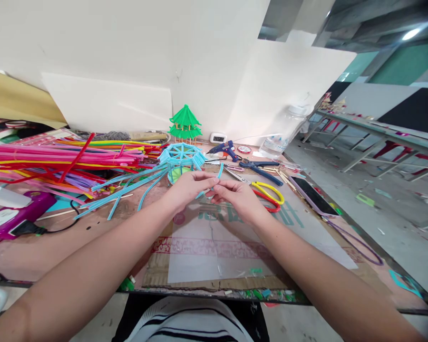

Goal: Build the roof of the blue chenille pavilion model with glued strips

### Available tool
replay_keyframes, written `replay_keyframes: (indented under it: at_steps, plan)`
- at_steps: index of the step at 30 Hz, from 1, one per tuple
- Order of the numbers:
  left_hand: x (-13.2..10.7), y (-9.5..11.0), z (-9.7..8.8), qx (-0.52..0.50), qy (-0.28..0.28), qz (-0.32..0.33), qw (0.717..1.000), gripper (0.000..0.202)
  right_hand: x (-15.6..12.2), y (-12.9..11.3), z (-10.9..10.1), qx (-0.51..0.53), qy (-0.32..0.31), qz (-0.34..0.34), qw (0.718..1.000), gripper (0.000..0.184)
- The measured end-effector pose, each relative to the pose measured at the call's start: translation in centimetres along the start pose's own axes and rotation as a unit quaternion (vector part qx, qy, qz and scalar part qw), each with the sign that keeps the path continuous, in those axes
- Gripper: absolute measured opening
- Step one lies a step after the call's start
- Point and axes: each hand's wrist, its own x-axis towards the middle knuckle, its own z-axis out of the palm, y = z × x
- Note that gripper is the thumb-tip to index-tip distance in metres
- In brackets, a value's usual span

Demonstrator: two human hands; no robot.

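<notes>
Both hands meet over the plastic-covered cardboard. My left hand [194, 187] and my right hand [233, 192] pinch a short light-blue pipe cleaner [220, 170] between their fingertips; part of it is hidden by the fingers. Just behind my left hand stands a light-blue octagonal frame [183, 154] made of pipe cleaners. A green tiered pagoda roof [185, 123] on thin wooden posts rises behind that frame. Scissors [267, 194] with yellow and red handles lie close beside my right hand. Loose light-blue pipe cleaners [119, 195] are spread out to the left.
A heap of coloured pipe cleaners [57, 159] fills the left side, near a purple power strip [16, 216]. Behind are a blue glue gun [228, 151], blue-handled pliers [264, 172], a small timer [218, 137] and a bottle [280, 137]. A phone [314, 195] lies along the right edge.
</notes>
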Motion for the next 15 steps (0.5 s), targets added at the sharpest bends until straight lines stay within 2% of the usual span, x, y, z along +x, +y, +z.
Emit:
replay_keyframes:
  at_steps: [7,15]
  plan:
    - [0.19,0.06,-0.44,0.044,-0.008,0.021,0.999,0.035,-0.12,-0.21,0.06,0.004,0.015,0.003,1.000,0.028]
    - [0.32,-0.02,-0.54,0.049,-0.019,0.034,0.998,0.036,-0.13,-0.20,0.19,0.036,0.022,0.018,0.999,0.028]
